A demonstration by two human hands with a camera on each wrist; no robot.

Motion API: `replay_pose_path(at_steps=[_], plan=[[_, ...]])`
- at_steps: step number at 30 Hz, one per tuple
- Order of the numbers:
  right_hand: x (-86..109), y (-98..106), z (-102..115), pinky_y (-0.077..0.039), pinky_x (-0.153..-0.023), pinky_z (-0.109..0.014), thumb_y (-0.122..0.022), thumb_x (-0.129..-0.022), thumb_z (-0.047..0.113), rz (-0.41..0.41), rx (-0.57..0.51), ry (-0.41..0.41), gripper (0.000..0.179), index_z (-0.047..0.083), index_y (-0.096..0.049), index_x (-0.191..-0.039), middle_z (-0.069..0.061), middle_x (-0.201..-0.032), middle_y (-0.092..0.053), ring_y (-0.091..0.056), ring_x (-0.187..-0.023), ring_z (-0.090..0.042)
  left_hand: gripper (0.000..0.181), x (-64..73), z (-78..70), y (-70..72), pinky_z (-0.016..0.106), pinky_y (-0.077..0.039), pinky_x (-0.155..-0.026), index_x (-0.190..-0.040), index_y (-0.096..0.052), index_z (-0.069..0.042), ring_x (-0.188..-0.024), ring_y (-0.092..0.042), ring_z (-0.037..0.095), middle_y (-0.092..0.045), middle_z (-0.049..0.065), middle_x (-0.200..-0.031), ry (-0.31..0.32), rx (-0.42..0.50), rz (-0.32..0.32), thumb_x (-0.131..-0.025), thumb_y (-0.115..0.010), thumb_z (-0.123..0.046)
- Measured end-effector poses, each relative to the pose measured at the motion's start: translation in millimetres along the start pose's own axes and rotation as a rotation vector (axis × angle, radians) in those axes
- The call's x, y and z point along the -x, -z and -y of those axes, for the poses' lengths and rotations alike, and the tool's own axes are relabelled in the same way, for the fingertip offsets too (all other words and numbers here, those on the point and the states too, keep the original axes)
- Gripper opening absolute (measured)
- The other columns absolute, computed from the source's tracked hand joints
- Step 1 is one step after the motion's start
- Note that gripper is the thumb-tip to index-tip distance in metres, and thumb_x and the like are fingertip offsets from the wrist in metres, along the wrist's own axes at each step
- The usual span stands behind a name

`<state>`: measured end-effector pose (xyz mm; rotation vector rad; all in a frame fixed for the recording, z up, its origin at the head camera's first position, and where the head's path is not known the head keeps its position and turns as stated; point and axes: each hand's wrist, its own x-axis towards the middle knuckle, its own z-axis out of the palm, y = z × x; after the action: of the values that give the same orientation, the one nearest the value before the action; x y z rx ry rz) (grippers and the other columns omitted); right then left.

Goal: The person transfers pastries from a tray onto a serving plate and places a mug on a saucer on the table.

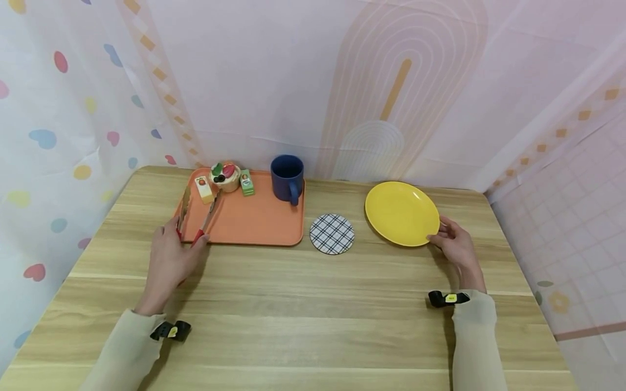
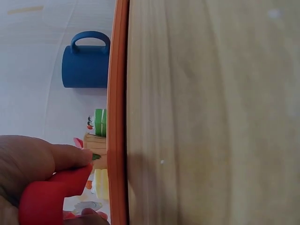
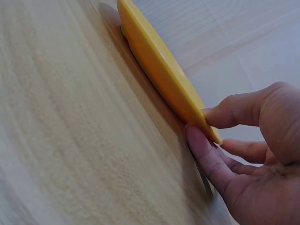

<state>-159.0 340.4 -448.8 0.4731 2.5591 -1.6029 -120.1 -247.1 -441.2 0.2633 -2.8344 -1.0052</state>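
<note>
Left hand (image 1: 171, 259): curled round red-handled tongs (image 1: 211, 214), held spread over the orange tray (image 1: 259, 228), well apart from the right.
Right hand (image 1: 457, 247): clamped on the yellow plate (image 1: 402, 213) by the rim.
Plate: right of the checked coaster (image 1: 332, 234), on or just off the counter (image 1: 313, 315), cannot tell which.
Tongs: apparently at the lining-up step, straddling the yellow carton (image 1: 204, 190) in the head view, unclear in tip height.
Carton: seems to call next for a gentle squeeze from both sides, without nudging the cupcake (image 1: 225, 177) nearby.
</note>
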Motion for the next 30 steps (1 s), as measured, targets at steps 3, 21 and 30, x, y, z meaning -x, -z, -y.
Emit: replay_pose_path(at_steps=[3,21,30], plan=[[0.0,0,0,-0.048,-0.08,-0.006,-0.069,-0.096,0.008,0.001,0.001,0.002,0.077,0.006,-0.028,-0.161,-0.021,-0.15,-0.047,-0.054,-0.098,0.005,0.078,-1.7,0.4,0.2,0.067,-0.042,-0.09,-0.15,-0.03,0.018,-0.116,-0.044,0.054,-0.042,0.044,-0.132,-0.027,-0.011,-0.005,-0.097,-0.067,-0.026],[-1.0,0,-3,-0.048,-0.081,-0.006,-0.067,-0.097,0.008,0.009,-0.006,0.002,0.076,0.007,-0.028,-0.162,-0.02,-0.15,-0.047,-0.054,-0.099,0.005,0.074,-14.4,2.8,1.2,0.059,-0.047,-0.079,-0.146,-0.032,0.02,-0.103,-0.048,0.048,-0.047,0.041,-0.125,-0.021,-0.038,0.067,-0.098,-0.068,-0.025],[-1.5,0,-3,-0.048,-0.082,-0.005,-0.068,-0.097,0.007,0.013,-0.011,0.011,0.077,0.005,-0.026,-0.162,-0.023,-0.151,-0.046,-0.054,-0.097,0.007,0.072,-21.5,4.3,3.0,0.059,-0.047,-0.08,-0.145,-0.031,0.021,-0.1,-0.049,0.047,-0.047,0.04,-0.123,0.012,-0.054,0.099,-0.099,-0.065,-0.022]])
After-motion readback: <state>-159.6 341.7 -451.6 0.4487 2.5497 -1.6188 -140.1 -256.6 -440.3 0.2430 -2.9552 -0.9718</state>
